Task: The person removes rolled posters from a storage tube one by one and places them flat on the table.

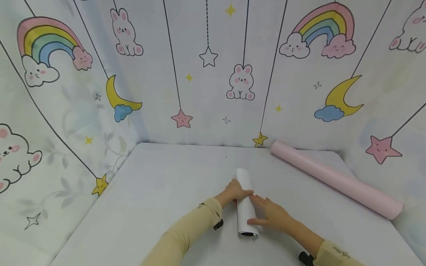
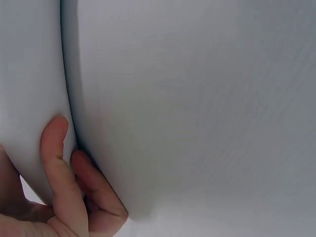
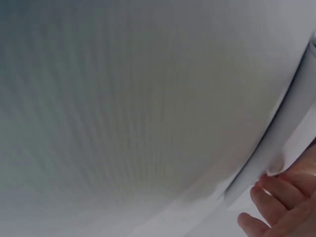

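Note:
A white paper roll (image 1: 245,218) lies lengthwise on the white table, its near end showing a dark hollow. My left hand (image 1: 235,190) grips it around the middle from the left, thumb across the top. In the left wrist view, fingers of the left hand (image 2: 64,192) curl against the side of the roll (image 2: 29,94). From the right, my right hand (image 1: 273,215) touches the roll with fingers extended and thumb spread toward the near end. The right wrist view has the right hand (image 3: 284,205) at the lower right, fingertips by the roll (image 3: 286,131).
A long pink roll (image 1: 336,181) lies diagonally along the right side of the white table (image 1: 159,177). Behind and beside the table hangs a white cloth (image 1: 206,96) printed with rabbits, stars, moons and rainbows.

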Tool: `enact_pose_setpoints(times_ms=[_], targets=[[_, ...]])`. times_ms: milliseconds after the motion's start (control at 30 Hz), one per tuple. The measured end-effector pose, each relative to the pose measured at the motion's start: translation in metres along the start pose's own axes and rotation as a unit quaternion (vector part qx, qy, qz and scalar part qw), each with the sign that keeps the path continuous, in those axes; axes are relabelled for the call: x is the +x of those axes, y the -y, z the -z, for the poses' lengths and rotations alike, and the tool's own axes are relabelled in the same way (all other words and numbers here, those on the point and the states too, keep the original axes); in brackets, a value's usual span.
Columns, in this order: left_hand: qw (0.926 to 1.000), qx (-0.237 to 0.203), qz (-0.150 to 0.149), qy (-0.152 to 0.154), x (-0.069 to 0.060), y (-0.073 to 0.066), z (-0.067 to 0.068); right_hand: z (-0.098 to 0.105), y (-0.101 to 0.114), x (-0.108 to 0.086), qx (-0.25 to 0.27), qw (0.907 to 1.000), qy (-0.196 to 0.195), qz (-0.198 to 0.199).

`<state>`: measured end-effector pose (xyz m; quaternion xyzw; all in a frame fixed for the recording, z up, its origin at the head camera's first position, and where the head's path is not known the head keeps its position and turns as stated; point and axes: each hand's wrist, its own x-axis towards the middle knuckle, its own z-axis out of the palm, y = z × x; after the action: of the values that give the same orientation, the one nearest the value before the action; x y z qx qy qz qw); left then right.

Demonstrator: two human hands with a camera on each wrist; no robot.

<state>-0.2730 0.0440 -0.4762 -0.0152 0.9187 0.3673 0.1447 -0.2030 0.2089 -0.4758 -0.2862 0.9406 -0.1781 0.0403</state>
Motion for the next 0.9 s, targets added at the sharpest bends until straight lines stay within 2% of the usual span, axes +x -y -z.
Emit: enact_pose_setpoints(times_ms=[267,400,500,567,633,733,833,900], targets=[[1.0000,-0.008,0.000,-0.001,-0.003,-0.002,-0.001,-0.003,0.003,-0.001,-0.028,0.9995,0.008,-0.013],[0.9990,0.044,0.004,-0.001,-0.005,-0.003,-0.001,-0.004,0.004,-0.001,-0.037,0.9993,0.007,-0.004],[0.9916,0.127,-0.007,-0.021,-0.005,-0.006,0.001,-0.004,0.005,0.000,-0.042,0.9990,-0.001,0.013],[0.9795,0.195,-0.023,-0.046,-0.005,-0.011,0.001,-0.003,0.007,0.000,-0.047,0.9986,-0.004,0.021],[0.9586,0.269,-0.047,-0.079,-0.007,-0.017,0.001,-0.002,0.008,0.000,-0.051,0.9984,-0.003,0.025],[0.9262,0.347,-0.096,-0.112,-0.012,-0.031,0.001,-0.002,0.010,0.001,-0.053,0.9983,0.001,0.023],[0.8994,0.400,-0.139,-0.107,-0.021,-0.044,-0.002,-0.002,0.010,0.001,-0.052,0.9984,-0.002,0.023],[0.8846,0.432,-0.150,-0.089,-0.026,-0.049,-0.004,-0.003,0.011,0.001,-0.046,0.9987,-0.009,0.022]])
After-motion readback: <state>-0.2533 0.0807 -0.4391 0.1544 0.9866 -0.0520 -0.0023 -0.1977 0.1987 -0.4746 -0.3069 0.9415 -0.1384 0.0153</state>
